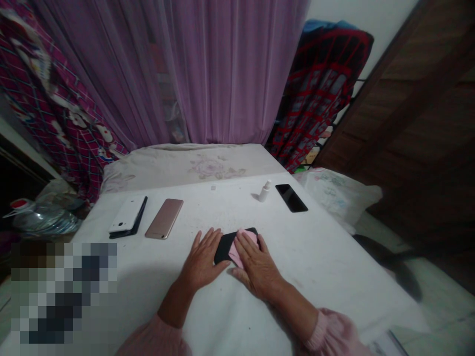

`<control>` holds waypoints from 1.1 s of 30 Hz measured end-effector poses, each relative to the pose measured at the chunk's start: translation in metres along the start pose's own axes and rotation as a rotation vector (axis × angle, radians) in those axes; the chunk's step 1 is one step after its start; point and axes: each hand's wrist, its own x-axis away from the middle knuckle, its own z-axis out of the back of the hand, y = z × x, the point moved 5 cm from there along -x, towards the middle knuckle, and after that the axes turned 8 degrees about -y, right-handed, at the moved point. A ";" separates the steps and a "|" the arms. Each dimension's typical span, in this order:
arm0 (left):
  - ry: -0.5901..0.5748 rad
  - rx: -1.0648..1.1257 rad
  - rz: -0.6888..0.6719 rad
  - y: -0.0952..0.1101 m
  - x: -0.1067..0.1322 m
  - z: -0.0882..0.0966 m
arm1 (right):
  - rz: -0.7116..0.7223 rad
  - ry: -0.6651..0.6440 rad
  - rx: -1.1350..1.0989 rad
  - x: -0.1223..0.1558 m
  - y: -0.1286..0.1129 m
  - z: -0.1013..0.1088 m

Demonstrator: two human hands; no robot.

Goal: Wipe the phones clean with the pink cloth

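black smartphone [224, 248] lies flat on the white-covered table [326, 252], between the hands. pink cloth [234, 254] lies across its right part. right hand [256, 264]: flat, unclenched, resting on the cloth. left hand [202, 259]: flat, fingers spread, not grasping, touching the phone's left edge. farther off: rose-gold smartphone [164, 218], left; white spray bottle [264, 191] and second black smartphone [291, 198], toward the far edge.

This looks like a room in a home, probably a bedroom. A purple curtain [222, 69] hangs behind pale floral bedding [189, 165], with patterned cloths [322, 94] hanging beside it. A dark wooden panel [408, 113] stands at the right above a tiled floor [438, 296].
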 end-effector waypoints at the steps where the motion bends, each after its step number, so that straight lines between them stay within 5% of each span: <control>1: 0.000 0.003 -0.003 0.000 0.000 0.000 | -0.030 0.001 0.009 0.004 0.009 0.000; 7: -0.018 0.011 0.006 -0.001 -0.001 0.000 | -0.214 -0.055 0.039 0.009 0.045 -0.002; 14: -0.008 0.000 -0.002 0.000 0.000 0.000 | -0.068 -0.081 -0.053 -0.033 0.001 -0.003; 18: -0.021 0.003 0.007 0.000 0.000 0.000 | 0.068 -0.033 -0.057 -0.021 -0.015 -0.001; 25: -0.038 0.034 0.008 -0.001 0.000 -0.001 | 0.034 0.049 0.042 0.024 0.013 0.001; 29: -0.047 0.044 0.007 -0.002 -0.001 -0.001 | -0.074 0.037 0.050 0.011 0.030 -0.001; 33: -0.058 0.040 0.000 0.000 -0.001 0.001 | -0.083 -0.008 0.014 -0.014 0.018 -0.005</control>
